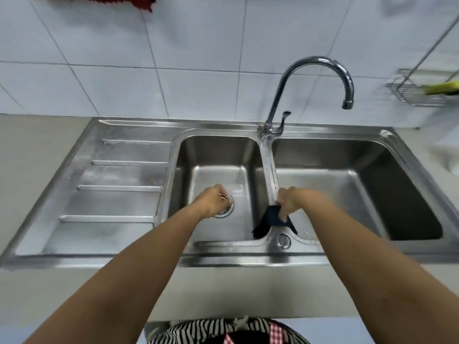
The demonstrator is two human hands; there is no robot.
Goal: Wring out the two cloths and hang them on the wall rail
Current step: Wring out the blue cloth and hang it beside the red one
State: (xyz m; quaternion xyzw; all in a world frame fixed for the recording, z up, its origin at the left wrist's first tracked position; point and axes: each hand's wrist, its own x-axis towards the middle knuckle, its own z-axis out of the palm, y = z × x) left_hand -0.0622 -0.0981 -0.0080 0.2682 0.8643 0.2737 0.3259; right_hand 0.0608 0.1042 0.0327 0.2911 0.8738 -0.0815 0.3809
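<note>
Pinching the dark cloth [269, 219] where it lies draped over the divider between the two basins, the right hand [289, 203] has its fingers closed on the fabric's upper edge, the rest of the cloth sagging down toward the left basin and the sink's [129, 249] front rim. The left hand [213, 201] hovers over the drain [227, 207] of the left basin, fingers curled loosely together and holding nothing that I can make out. A red cloth [99, 0] already hangs at the top of the wall, so this looks like the second one. The grip is only a small pinch on one edge — if the cloth is heavy with water, it could slip free as it lifts and drop into the basin. Wringing it beyond the front rim would send water down the counter [29, 170] face, and a half-hearted twist would leave it dripping down the tiles [198, 45] once hung.
</note>
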